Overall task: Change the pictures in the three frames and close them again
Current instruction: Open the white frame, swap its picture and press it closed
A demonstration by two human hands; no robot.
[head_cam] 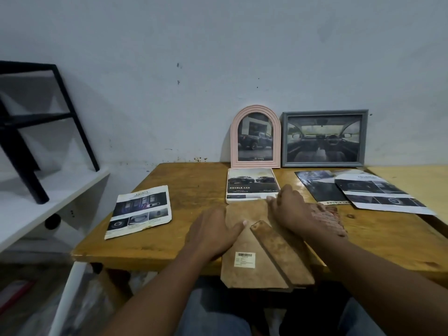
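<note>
A brown backing board [252, 270] with a stand flap and a barcode sticker lies face down at the table's near edge, partly over a frame. A car picture [252, 184] sticks out from under its far end. My left hand [213, 231] presses flat on the board's left side, thumb on it. My right hand [293, 209] rests on the board's far right corner, fingertips at the picture's edge. A pink arched frame [255, 138] and a grey rectangular frame [323, 139] lean upright against the wall, each with a car picture.
A safety leaflet [139, 210] lies on the left of the wooden table [194, 180]. Two overlapping car brochures [371, 192] lie at the right. A white shelf with a black metal rack [36, 117] stands left of the table.
</note>
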